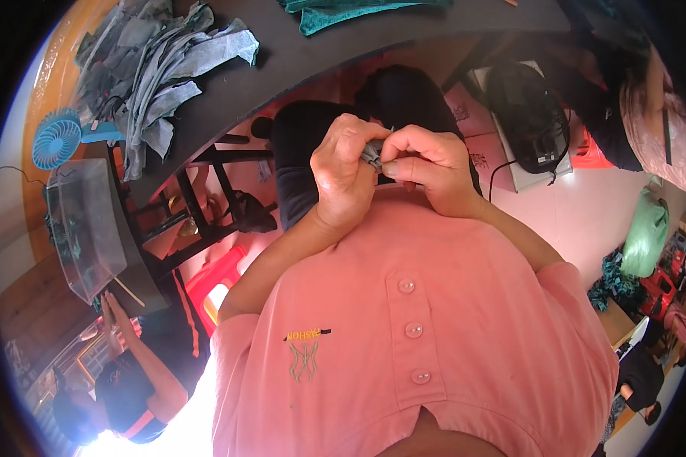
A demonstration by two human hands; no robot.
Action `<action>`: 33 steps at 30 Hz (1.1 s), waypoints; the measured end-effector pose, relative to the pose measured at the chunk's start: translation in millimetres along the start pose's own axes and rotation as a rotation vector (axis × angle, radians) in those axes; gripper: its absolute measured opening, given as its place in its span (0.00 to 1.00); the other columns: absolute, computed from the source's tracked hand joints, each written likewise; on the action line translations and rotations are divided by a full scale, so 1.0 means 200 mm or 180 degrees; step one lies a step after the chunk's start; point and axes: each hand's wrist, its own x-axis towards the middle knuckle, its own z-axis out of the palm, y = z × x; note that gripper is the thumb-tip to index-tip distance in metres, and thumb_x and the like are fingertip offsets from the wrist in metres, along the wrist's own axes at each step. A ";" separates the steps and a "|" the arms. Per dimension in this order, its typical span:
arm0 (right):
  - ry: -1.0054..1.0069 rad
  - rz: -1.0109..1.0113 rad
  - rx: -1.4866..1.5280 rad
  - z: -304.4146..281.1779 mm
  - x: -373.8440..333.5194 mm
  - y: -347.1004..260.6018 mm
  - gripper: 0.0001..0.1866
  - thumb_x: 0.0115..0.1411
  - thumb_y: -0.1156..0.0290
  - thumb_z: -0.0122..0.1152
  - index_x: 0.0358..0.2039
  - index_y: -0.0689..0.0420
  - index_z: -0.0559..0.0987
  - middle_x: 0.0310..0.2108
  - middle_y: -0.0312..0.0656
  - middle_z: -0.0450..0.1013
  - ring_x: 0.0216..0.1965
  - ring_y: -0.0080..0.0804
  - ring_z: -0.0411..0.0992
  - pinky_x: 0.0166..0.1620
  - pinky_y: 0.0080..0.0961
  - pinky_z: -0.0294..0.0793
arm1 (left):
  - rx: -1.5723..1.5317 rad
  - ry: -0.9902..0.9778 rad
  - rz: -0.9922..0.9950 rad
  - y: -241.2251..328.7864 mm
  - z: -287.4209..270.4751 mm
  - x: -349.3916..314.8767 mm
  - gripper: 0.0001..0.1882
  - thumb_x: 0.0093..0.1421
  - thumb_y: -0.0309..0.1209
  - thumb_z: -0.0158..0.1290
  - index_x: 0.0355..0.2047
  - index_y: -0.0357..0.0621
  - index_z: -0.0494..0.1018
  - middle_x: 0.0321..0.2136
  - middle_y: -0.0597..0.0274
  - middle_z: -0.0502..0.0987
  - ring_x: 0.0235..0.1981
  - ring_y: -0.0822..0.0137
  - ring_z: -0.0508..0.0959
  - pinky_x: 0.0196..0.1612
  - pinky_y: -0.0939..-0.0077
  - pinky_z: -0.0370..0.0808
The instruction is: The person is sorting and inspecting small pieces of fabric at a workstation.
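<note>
In front of my chest, above my dark-clothed lap, both hands meet around a small bunched piece of grey fabric (372, 154). My left hand (340, 169) is closed, its curled fingers pressing on one side of the piece. From the other side my right hand (431, 164) pinches it between thumb and index finger. Most of the fabric is hidden by the fingers, so its full shape cannot be made out. Similar thin grey fabric strips (156, 72) lie heaped on the dark table (297, 67), beyond my left hand, some hanging over its edge.
Teal fabric (335, 15) lies at the table's far side. A blue fan (56, 139) and a clear box (84, 228) stand at the left. Another person (141, 381) is at lower left. A black machine-like object (526, 114) and a green bag (646, 232) are at right.
</note>
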 end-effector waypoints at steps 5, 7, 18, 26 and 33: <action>-0.0111 -0.0156 -0.0085 0.00 0.01 0.02 0.03 0.56 0.76 0.58 0.32 0.60 0.77 0.23 0.33 0.71 0.22 0.16 0.66 0.26 0.15 0.63 | -0.0662 0.0177 -0.0497 0.00 0.01 -0.02 0.19 0.45 0.06 0.42 0.35 0.38 0.72 0.28 0.62 0.71 0.26 0.73 0.69 0.28 0.79 0.68; 0.0311 0.0208 0.0473 0.01 -0.01 0.02 0.05 0.58 0.74 0.58 0.35 0.60 0.77 0.25 0.33 0.71 0.23 0.16 0.67 0.26 0.15 0.62 | -0.0747 0.0261 -0.0571 0.00 0.01 -0.03 0.19 0.46 0.07 0.41 0.35 0.38 0.72 0.28 0.63 0.71 0.26 0.75 0.68 0.28 0.81 0.67; 0.0113 0.0277 0.0798 -0.05 0.08 0.09 0.07 0.61 0.71 0.57 0.35 0.61 0.78 0.30 0.35 0.73 0.30 0.22 0.71 0.33 0.19 0.65 | -0.1305 0.0261 -0.0899 0.01 0.02 -0.03 0.18 0.50 0.08 0.43 0.37 0.39 0.72 0.30 0.67 0.69 0.28 0.79 0.67 0.30 0.86 0.65; 0.0247 0.0091 0.0743 -0.06 0.05 0.06 0.05 0.59 0.72 0.59 0.32 0.61 0.77 0.29 0.35 0.72 0.28 0.22 0.71 0.32 0.19 0.64 | -0.1302 0.0114 -0.0988 0.01 0.02 -0.04 0.15 0.51 0.09 0.45 0.36 0.39 0.73 0.32 0.69 0.70 0.31 0.79 0.67 0.35 0.87 0.64; 0.0160 0.0158 0.0781 -0.10 0.08 0.11 0.06 0.57 0.72 0.60 0.31 0.61 0.77 0.28 0.34 0.72 0.28 0.21 0.70 0.31 0.18 0.63 | -0.1368 -0.0106 -0.0877 0.00 0.03 -0.01 0.18 0.49 0.06 0.43 0.36 0.38 0.71 0.29 0.65 0.70 0.25 0.77 0.69 0.25 0.84 0.68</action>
